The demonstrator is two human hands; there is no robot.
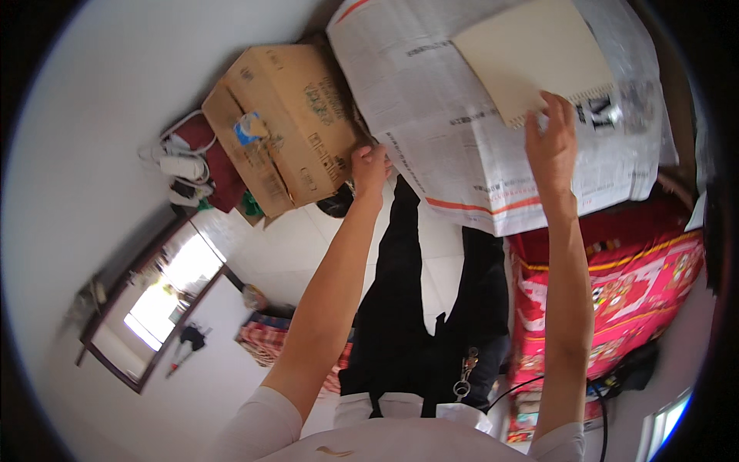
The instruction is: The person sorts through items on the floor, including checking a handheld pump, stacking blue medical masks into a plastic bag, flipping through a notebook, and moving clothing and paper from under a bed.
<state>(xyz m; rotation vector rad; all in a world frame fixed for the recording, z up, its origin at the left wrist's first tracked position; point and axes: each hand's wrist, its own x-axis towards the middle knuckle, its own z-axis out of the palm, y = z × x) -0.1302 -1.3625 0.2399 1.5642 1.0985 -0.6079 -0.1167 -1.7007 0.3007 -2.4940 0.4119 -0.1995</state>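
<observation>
Newspaper sheets point(427, 115) lie spread over a surface before me, their near edge hanging down. On them, at the upper right, rests a cream-coloured pad point(531, 52) with a row of binding holes along its near edge. My right hand point(551, 138) is over the newspaper at that near edge, fingers apart and slightly curled; whether a fingertip touches the pad is unclear. My left hand point(370, 167) is at the left edge of the newspaper, beside the lower right corner of a cardboard box point(288, 115), with fingers curled; whether they grip anything cannot be told.
Left of the box are a dark red cloth point(228, 179) and a white cable with a plug-like block point(183, 167). A bed with a red patterned cover point(623, 289) stands at the right. A black cable point(603, 416) runs at the lower right. Tiled floor point(300, 237) shows below the box.
</observation>
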